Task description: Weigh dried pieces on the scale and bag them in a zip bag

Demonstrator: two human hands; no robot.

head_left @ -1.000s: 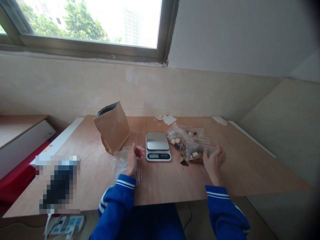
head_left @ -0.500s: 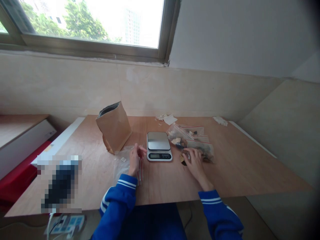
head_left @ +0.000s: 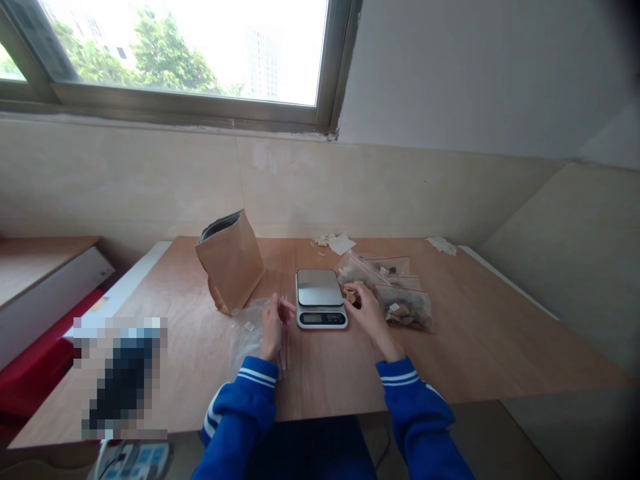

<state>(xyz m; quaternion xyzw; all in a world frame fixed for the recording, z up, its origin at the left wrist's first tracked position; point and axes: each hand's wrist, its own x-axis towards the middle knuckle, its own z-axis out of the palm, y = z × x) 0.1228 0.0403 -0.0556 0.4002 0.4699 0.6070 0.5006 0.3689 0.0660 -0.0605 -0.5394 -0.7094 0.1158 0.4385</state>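
Observation:
A digital kitchen scale (head_left: pixel 321 288) with a bare steel plate stands between my hands. My right hand (head_left: pixel 367 313) is at its right edge, thumb and fingers closed round a small brown and dark piece (head_left: pixel 351 296) whose kind I cannot make out. My left hand (head_left: pixel 276 323) rests by the scale's left side, over a clear zip bag (head_left: pixel 246 340); its fingers are loosely bent and apart, with nothing visible in them. Beyond my right hand lie several zip bags (head_left: pixel 406 312) of brown and dark dried pieces, one partly hidden by the hand.
A brown paper bag (head_left: pixel 234 260) stands upright, its top gaping, at the back left. White scraps (head_left: pixel 341 243) lie near the wall, with crumpled white paper (head_left: pixel 442 246) farther right. A blurred dark object (head_left: pixel 125 377) is at the table's front left.
My right hand has moved left, from beside the zip bags to the scale's edge. The brown and dark piece has left its spot on the table. My left hand stays nearly still.

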